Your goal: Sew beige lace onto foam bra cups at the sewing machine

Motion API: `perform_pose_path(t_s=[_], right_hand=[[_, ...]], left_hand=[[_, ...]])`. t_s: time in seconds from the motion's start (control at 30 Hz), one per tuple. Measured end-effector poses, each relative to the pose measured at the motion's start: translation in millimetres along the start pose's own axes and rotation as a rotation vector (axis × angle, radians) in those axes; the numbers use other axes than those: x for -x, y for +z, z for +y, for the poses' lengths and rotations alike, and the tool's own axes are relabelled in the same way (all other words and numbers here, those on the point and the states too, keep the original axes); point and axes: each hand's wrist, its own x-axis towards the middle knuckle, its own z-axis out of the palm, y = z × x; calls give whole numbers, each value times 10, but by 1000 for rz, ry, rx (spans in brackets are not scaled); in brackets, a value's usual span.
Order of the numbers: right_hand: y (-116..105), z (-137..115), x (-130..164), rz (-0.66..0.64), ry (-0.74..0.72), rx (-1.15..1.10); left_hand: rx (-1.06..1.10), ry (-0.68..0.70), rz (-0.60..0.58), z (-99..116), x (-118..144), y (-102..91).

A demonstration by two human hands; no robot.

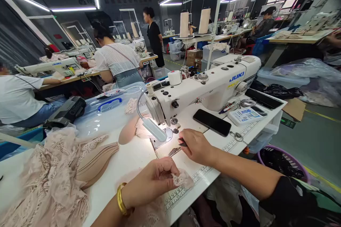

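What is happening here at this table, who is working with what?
A person sits at a white sewing machine. The left hand pinches a small piece of lace near the table's front edge. The right hand holds a small dark tool beside the needle plate, under the lamp. A stack of beige cups lies on the left. Other people work behind.

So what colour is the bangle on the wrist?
Gold: the shiny metal bangle on the left wrist, seen from the head camera.
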Motion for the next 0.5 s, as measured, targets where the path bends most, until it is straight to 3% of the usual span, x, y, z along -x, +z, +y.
perform_pose_path(t_s=[0.13,0.33,0.5], right_hand=[[-164,-160,-88,-42,200,-319],[-157,-346,-43,-306,583,-743],[-121,-214,-73,-236,817,-1071]], left_hand=[[87,9,107,-30,-7,33],[48,63,299,-36,-8,-7],[132,76,494,-61,-2,-67]])
